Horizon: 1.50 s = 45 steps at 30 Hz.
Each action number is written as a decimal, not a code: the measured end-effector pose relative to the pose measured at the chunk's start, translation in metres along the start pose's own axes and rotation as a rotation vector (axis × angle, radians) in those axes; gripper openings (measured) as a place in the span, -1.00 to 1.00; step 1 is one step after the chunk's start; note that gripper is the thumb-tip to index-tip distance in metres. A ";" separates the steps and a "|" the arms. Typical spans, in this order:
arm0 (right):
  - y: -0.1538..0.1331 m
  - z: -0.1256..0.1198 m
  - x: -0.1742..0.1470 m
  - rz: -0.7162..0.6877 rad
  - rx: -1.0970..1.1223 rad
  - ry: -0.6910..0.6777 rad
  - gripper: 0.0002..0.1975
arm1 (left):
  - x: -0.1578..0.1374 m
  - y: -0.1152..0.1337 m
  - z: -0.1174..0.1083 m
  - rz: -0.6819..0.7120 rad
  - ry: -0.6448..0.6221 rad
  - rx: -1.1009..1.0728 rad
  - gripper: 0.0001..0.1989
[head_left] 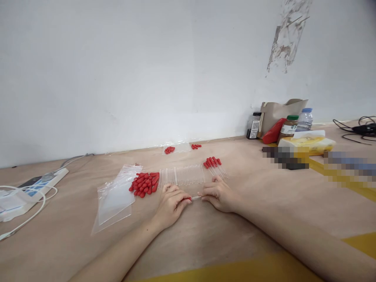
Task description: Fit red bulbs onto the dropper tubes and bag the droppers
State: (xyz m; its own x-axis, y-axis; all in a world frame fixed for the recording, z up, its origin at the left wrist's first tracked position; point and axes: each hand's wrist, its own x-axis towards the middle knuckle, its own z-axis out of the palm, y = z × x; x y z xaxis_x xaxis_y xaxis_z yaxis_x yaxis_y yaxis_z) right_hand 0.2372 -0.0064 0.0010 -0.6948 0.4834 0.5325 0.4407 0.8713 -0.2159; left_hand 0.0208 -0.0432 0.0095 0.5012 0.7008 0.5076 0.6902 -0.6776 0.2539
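Note:
Between my hands lies a clear glass dropper tube (196,197), roughly level above the brown table covering. My left hand (173,203) pinches a red rubber bulb (189,199) at the tube's left end; most of the bulb is hidden by the fingers. The tube's right part is gripped by my right hand (219,194). Just beyond my hands is a row of bare clear tubes (188,175). A heap of loose red bulbs (144,184) sits to the left of that row. On its right are several droppers (214,163) with red bulbs fitted.
Clear zip bags (116,201) lie at left, near a power strip (49,180) with white cables. Against the wall is another bag (180,148) with red bulbs. Rightward stand a dark bottle (253,127), a green-lidded jar (288,128), a beige bag (272,111) and a tissue pack (317,145).

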 end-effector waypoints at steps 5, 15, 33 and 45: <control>-0.002 -0.002 0.000 -0.046 -0.105 0.005 -0.81 | 0.000 0.003 0.000 0.031 -0.032 0.045 -0.81; -0.014 0.011 0.003 0.041 -0.119 0.056 -0.77 | -0.001 0.005 0.001 0.040 -0.030 0.064 -0.80; -0.017 -0.015 0.011 0.247 -0.230 -0.008 -0.76 | -0.002 -0.012 0.004 -0.054 0.118 0.082 -0.65; 0.075 -0.022 0.023 1.029 -0.140 0.197 -0.75 | -0.001 -0.011 0.004 -0.087 0.015 -0.018 -0.78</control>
State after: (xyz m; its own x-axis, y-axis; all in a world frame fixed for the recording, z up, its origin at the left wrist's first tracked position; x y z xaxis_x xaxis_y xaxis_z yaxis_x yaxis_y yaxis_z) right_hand 0.2671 0.0683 0.0152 0.1502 0.9504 0.2723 0.8354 0.0253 -0.5490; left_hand 0.0150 -0.0356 0.0034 0.4320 0.7538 0.4951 0.7210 -0.6185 0.3125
